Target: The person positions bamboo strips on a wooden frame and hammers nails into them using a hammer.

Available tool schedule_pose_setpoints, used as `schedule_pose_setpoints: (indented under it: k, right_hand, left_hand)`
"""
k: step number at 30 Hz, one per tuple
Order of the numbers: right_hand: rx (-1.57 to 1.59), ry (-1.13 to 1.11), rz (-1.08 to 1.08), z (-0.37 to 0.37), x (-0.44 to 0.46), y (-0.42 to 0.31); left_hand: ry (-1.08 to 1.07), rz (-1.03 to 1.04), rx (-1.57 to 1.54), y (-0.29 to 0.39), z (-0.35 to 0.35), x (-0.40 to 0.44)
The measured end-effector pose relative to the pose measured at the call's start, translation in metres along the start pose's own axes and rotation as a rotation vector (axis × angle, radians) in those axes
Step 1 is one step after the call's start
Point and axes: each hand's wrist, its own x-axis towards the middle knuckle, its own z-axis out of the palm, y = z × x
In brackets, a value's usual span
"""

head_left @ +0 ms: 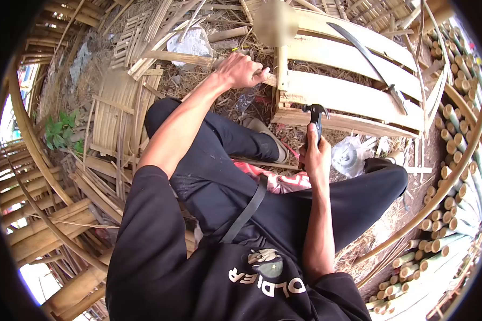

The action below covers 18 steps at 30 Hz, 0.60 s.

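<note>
My right hand (pixel 315 156) is wrapped around the handle of a claw hammer (pixel 317 111), its dark head pointing up in front of the crate's near edge. Out to the left, my left hand (pixel 240 70) is closed on a bamboo strip (pixel 271 79) whose end reaches the corner of a low wooden slatted crate (pixel 348 88). Another length of bamboo (pixel 182 58) shows left of that hand; whether it is the same piece is hidden by the fingers. On top of the crate lies a machete (pixel 361 51), blade toward the back.
Stacked bamboo poles (pixel 450 176) line the right side. A clear plastic bag (pixel 349 156) lies by my right knee. A pale stone block (pixel 191 45) sits beyond my left hand, and woven bamboo panels (pixel 115 120) lie to the left. Bent bamboo strips (pixel 428 206) curve around me.
</note>
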Motion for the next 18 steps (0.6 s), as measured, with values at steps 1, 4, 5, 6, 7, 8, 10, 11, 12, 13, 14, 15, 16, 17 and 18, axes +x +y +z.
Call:
schedule_pose_setpoints:
  k: [1,4,5,6,7,8,10,11,12,13,14,15,16,17,18]
  right_hand:
    - [-0.003,0.004,0.008,0.003,0.0,0.0]
    - [0.035,-0.022,0.056,0.003,0.001,0.002]
    - [0.084,-0.033,0.05,0.006,0.003,0.004]
    - [0.091,-0.021,0.057,0.01,0.002,0.0]
    - [0.118,-0.037,0.078,0.011,0.001,-0.002]
    - [0.111,-0.055,0.095,0.013,-0.001,-0.005]
    - [0.07,-0.063,0.115,0.014,-0.003,-0.009]
    - [0.063,-0.059,0.125,0.015,-0.004,-0.008]
    - [0.073,-0.061,0.113,0.015,-0.004,-0.008]
    - [0.085,-0.062,0.095,0.015,-0.003,-0.008]
    - [0.103,-0.065,0.062,0.014,0.0,-0.003]
    - [0.101,-0.063,0.061,0.013,0.0,-0.003]
    - [0.097,-0.054,0.063,0.013,-0.001,-0.004]
    - [0.094,-0.044,0.068,0.013,-0.003,-0.004]
    - [0.097,-0.041,0.072,0.012,-0.004,-0.003]
  left_hand:
    - [0.018,-0.016,-0.056,0.0,0.003,0.0]
    - [0.035,-0.233,-0.11,0.019,0.015,-0.022]
    - [0.075,-0.335,-0.139,0.028,0.017,-0.032]
    - [0.076,-0.422,-0.121,0.051,-0.002,-0.039]
    - [0.139,-0.38,-0.117,0.05,0.002,-0.044]
    - [0.155,-0.352,-0.107,0.047,0.006,-0.043]
    - [0.068,-0.313,-0.147,0.029,0.016,-0.036]
    - [0.094,-0.24,-0.143,0.018,0.022,-0.03]
    - [0.123,-0.133,-0.125,0.002,0.028,-0.022]
    - [0.155,-0.025,-0.103,-0.007,0.027,-0.013]
    - [0.153,-0.024,-0.109,-0.012,0.028,-0.008]
    - [0.117,0.062,-0.004,-0.014,0.016,0.001]
    - [0.079,0.146,0.105,-0.016,0.008,0.006]
    - [0.077,0.146,0.106,-0.014,0.002,0.009]
    - [0.145,0.176,0.101,-0.012,0.0,0.011]
